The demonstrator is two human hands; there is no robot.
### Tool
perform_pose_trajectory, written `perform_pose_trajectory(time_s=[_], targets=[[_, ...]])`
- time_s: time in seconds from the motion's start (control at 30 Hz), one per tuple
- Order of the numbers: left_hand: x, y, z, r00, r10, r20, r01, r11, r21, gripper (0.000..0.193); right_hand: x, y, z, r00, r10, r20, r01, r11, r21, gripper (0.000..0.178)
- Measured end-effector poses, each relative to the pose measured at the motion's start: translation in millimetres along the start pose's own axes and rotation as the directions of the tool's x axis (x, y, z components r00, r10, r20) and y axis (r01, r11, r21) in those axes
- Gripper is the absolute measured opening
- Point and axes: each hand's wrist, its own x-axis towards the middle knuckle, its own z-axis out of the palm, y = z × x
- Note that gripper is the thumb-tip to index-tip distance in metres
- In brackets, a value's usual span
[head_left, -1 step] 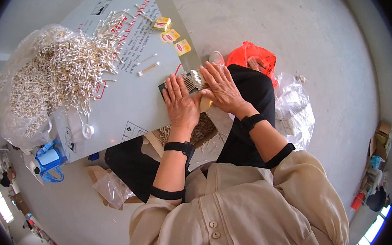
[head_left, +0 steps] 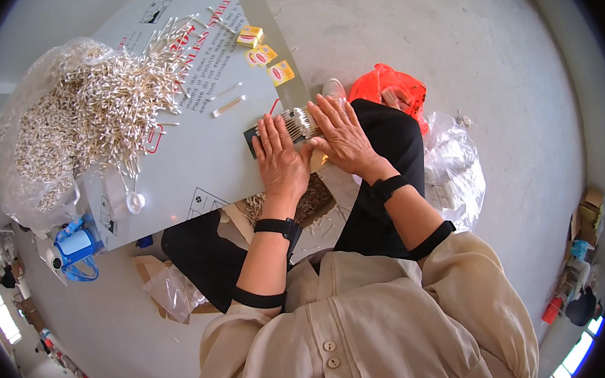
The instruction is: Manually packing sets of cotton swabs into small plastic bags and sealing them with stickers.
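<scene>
Both hands have barely shifted since the earlier frame. The left hand lies flat, fingers straight and together, over a dark board at the edge of the surface; the right hand is also flat, fingers slightly spread. A row of cotton swabs shows between them, partly covered by fingers.

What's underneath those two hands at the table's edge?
Cotton swabs show in the gap between the left hand and right hand, and part of a dark flat piece sticks out beside the left hand. Whatever lies directly beneath either hand is covered.
</scene>
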Motion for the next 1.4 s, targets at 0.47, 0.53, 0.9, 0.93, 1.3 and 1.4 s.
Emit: perform_pose_trajectory(time_s=[0.47,0.53,0.9,0.93,1.3,1.4], targets=[[1.5,3.8,-3.8,0.987,0.16,0.02,-0.16,0.987,-0.017,0.072,1.2,6.5,1.4,0.995,-0.071,-0.069,0.079,0.988,0.133,0.069],[-0.1,2.2,-4.6,0.988,0.151,0.019,-0.151,0.988,-0.02,0.073,2.0,4.3,1.3,0.996,-0.072,-0.059,0.08,0.987,0.138,0.069],[-11.0,3.8,-9.2,0.99,0.132,0.056,-0.132,0.991,-0.003,0.076,1.1,3.8,-0.5,0.996,-0.062,-0.058,0.069,0.99,0.124,0.07],[-9.6,4.9,-9.2,0.988,0.143,0.063,-0.142,0.99,-0.008,0.076,1.0,4.2,-0.7,0.996,-0.063,-0.064,0.071,0.989,0.132,0.07],[12.8,-10.2,-1.0,0.968,-0.029,-0.249,-0.134,0.78,-0.611,0.056,5.6,12.1,-2.7,0.933,0.249,-0.26,-0.093,0.864,0.495,0.053],[26.5,-3.4,7.5,0.943,-0.206,-0.263,-0.087,0.608,-0.789,0.055,19.5,21.5,9.3,0.818,0.486,-0.308,-0.05,0.593,0.803,0.046]])
